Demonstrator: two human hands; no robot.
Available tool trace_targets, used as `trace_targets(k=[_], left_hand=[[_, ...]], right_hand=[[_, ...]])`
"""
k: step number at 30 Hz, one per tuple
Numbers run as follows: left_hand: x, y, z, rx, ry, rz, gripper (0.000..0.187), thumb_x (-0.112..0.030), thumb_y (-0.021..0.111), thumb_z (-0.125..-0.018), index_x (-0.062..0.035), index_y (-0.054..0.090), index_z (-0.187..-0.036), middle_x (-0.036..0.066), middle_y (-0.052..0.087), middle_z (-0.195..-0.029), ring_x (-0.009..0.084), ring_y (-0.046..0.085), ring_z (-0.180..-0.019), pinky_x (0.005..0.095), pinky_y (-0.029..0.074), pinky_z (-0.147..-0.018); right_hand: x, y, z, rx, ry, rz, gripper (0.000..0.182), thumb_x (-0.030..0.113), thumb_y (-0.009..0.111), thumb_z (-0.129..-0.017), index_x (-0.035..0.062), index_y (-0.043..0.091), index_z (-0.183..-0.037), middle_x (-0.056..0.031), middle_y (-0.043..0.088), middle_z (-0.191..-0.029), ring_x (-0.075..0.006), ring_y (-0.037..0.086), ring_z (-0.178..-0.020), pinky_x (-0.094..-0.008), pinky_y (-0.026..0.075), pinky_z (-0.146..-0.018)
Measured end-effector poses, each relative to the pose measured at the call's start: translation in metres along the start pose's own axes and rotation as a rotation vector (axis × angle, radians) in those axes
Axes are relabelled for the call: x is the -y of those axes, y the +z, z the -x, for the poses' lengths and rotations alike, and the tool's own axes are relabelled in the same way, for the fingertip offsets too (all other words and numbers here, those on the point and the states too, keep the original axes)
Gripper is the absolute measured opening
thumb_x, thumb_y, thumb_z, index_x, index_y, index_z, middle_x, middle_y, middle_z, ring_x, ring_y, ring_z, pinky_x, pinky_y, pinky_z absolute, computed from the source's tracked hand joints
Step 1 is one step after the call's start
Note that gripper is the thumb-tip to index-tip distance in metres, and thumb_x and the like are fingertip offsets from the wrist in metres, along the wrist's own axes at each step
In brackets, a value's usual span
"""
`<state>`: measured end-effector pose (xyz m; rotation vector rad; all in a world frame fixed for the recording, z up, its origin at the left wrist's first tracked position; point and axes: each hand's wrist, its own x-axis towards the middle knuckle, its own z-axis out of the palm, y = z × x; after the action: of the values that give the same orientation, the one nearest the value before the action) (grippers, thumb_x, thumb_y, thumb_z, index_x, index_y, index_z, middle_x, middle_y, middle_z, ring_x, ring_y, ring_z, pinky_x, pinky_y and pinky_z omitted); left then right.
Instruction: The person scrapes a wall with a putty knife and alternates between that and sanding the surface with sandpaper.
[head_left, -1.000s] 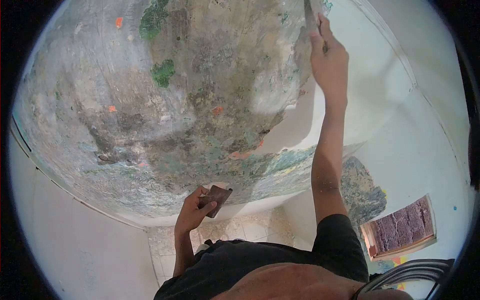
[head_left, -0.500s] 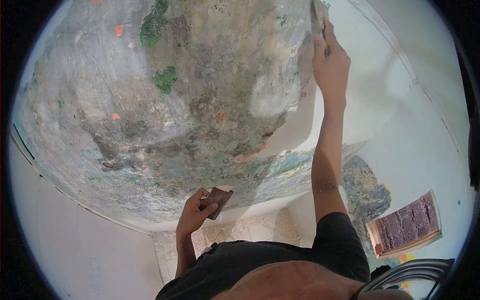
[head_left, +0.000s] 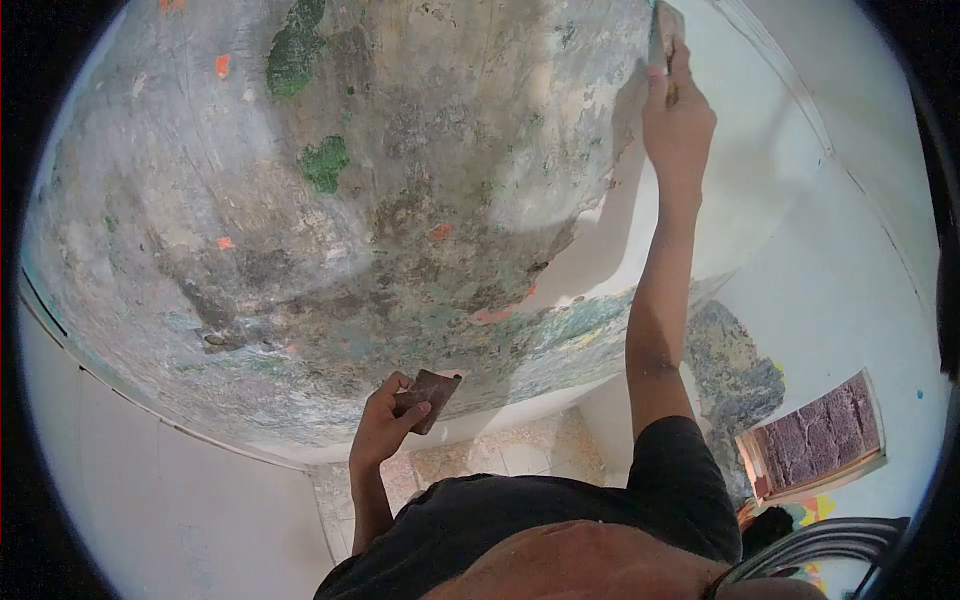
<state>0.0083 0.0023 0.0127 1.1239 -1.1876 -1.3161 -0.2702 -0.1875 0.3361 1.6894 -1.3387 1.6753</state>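
Note:
My left hand is closed on a small flat brown plate, with the thumb across its face, low in front of my chest. Stretched far up at the upper right, my right hand grips a flat-bladed scraper. Its blade lies against the wall, by the border between the bare patchy surface and the smooth pale coating. Green patches and small orange spots mark the bare area.
A recessed opening with a rough purplish surface is in the wall at the lower right. Near it are a grey bare patch and looped grey cables. Pale floor tiles show below.
My right hand and the scraper have shifted slightly right and down. My left hand keeps its hold on the brown plate, nearly in place. The view has turned slightly.

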Motion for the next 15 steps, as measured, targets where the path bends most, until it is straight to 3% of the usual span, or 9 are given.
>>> trace_targets(k=[3, 4, 7, 9, 11, 13, 15], left_hand=[[-0.002, 0.000, -0.006, 0.007, 0.007, -0.026, 0.023, -0.004, 0.067, -0.089, -0.0049, 0.047, -0.101, 0.009, 0.068, -0.081, 0.0091, 0.060, -0.071, 0.0273, 0.048, -0.061], [-0.002, 0.002, -0.006, 0.010, 0.000, -0.037, 0.024, -0.004, 0.067, -0.089, -0.0048, 0.047, -0.101, 0.009, 0.068, -0.081, 0.0090, 0.060, -0.071, 0.0274, 0.048, -0.061], [-0.003, 0.004, -0.010, 0.023, 0.017, -0.041, 0.024, -0.005, 0.068, -0.089, -0.0043, 0.047, -0.102, 0.009, 0.068, -0.081, 0.0095, 0.060, -0.071, 0.0274, 0.048, -0.061], [-0.005, 0.005, -0.012, 0.038, 0.013, -0.044, 0.024, -0.005, 0.068, -0.089, -0.0042, 0.047, -0.102, 0.009, 0.068, -0.081, 0.0096, 0.061, -0.071, 0.0274, 0.048, -0.061], [-0.005, 0.004, -0.014, 0.048, 0.011, -0.044, 0.024, -0.005, 0.068, -0.089, -0.0042, 0.048, -0.103, 0.009, 0.068, -0.081, 0.0097, 0.061, -0.072, 0.0273, 0.048, -0.061], [-0.005, 0.003, -0.016, 0.051, 0.013, -0.040, 0.024, -0.005, 0.068, -0.089, -0.0043, 0.048, -0.103, 0.009, 0.068, -0.081, 0.0098, 0.061, -0.072, 0.0272, 0.049, -0.061], [0.000, -0.001, -0.019, 0.052, 0.022, -0.037, 0.024, -0.004, 0.068, -0.089, -0.0043, 0.049, -0.103, 0.009, 0.068, -0.083, 0.0098, 0.062, -0.073, 0.0271, 0.049, -0.062]], right_hand=[[0.004, -0.004, 0.027, 0.208, -0.177, -0.089, 0.046, 0.029, 0.056, -0.097, 0.0165, 0.051, -0.142, -0.0190, 0.070, -0.097, -0.0124, 0.051, -0.068, -0.0265, 0.047, -0.071], [0.004, -0.003, 0.036, 0.234, -0.182, -0.135, 0.045, 0.029, 0.056, -0.098, 0.0172, 0.051, -0.142, -0.0172, 0.070, -0.096, -0.0101, 0.048, -0.067, -0.0264, 0.046, -0.069], [-0.002, -0.012, 0.039, 0.204, -0.135, -0.229, 0.046, 0.029, 0.059, -0.096, 0.0160, 0.053, -0.140, -0.0243, 0.069, -0.097, -0.0199, 0.064, -0.064, -0.0313, 0.051, -0.068], [-0.023, -0.001, 0.028, 0.065, -0.268, -0.249, 0.045, 0.029, 0.059, -0.097, 0.0144, 0.054, -0.139, -0.0237, 0.069, -0.097, -0.0177, 0.064, -0.067, -0.0306, 0.051, -0.069], [-0.025, 0.000, 0.023, 0.040, -0.268, -0.229, 0.045, 0.028, 0.058, -0.097, 0.0130, 0.055, -0.139, -0.0230, 0.070, -0.097, -0.0167, 0.064, -0.068, -0.0304, 0.051, -0.070], [-0.010, -0.011, 0.017, 0.127, -0.139, -0.172, 0.044, 0.027, 0.057, -0.097, 0.0118, 0.055, -0.138, -0.0223, 0.071, -0.096, -0.0169, 0.064, -0.069, -0.0306, 0.051, -0.071], [-0.011, -0.003, 0.003, 0.079, -0.185, -0.130, 0.044, 0.027, 0.057, -0.097, 0.0113, 0.055, -0.138, -0.0223, 0.071, -0.092, -0.0182, 0.064, -0.067, -0.0307, 0.052, -0.070]])
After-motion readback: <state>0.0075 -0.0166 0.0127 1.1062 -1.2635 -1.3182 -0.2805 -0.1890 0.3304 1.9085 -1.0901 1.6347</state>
